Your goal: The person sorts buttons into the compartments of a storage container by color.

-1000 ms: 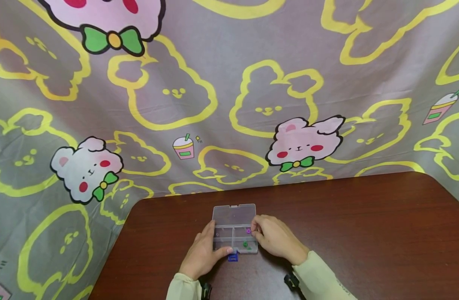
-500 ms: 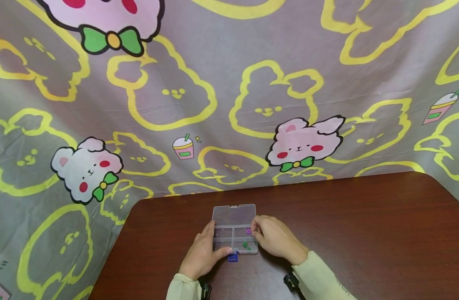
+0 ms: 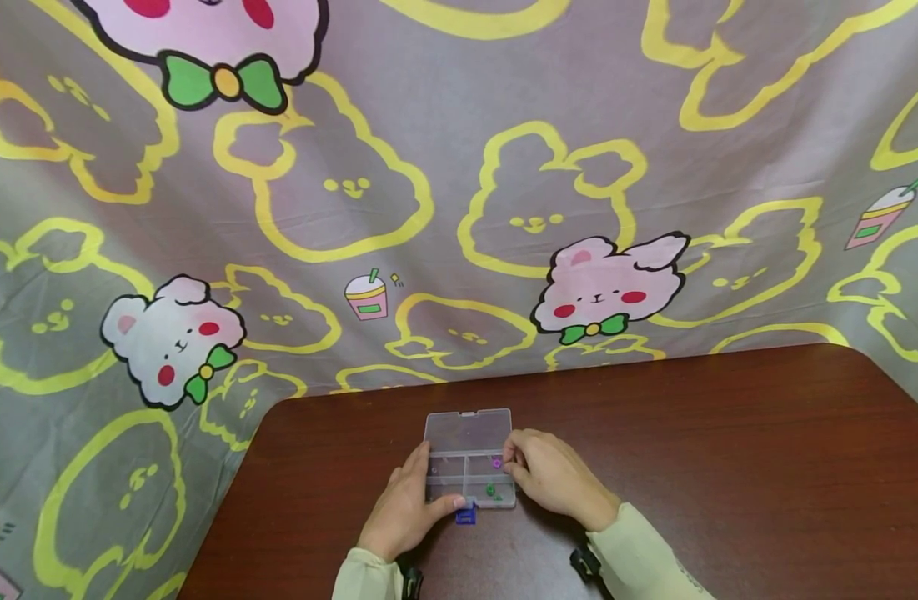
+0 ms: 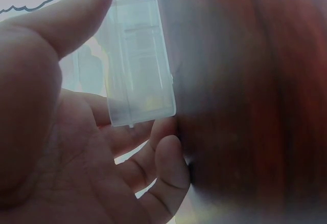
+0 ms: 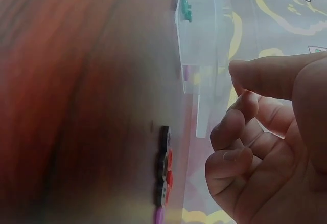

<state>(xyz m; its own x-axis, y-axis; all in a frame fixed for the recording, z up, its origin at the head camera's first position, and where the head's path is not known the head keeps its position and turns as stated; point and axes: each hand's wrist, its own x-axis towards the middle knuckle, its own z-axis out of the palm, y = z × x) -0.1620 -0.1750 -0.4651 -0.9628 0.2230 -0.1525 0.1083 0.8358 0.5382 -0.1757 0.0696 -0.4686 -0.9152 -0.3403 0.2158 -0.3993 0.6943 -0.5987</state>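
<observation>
A clear plastic compartment box (image 3: 447, 490) lies with its lid (image 3: 468, 433) raised at the back. My left hand (image 3: 406, 512) holds the box's left side, thumb at the front edge near a blue clip (image 3: 466, 515). A small purple ring (image 3: 497, 462) sits in the back right compartment, with small green pieces (image 3: 491, 490) in front of it. At the box's right side is my right hand (image 3: 554, 477), fingers curled and thumb tip close to the index finger. No object shows at these fingertips; I cannot tell whether they pinch something tiny.
In the right wrist view, several small black and red pieces (image 5: 164, 168) lie beside the box, with a purple piece (image 5: 159, 215) at the lower edge. The brown table (image 3: 691, 433) extends to both sides. Behind it hangs a cartoon-printed cloth (image 3: 428, 225).
</observation>
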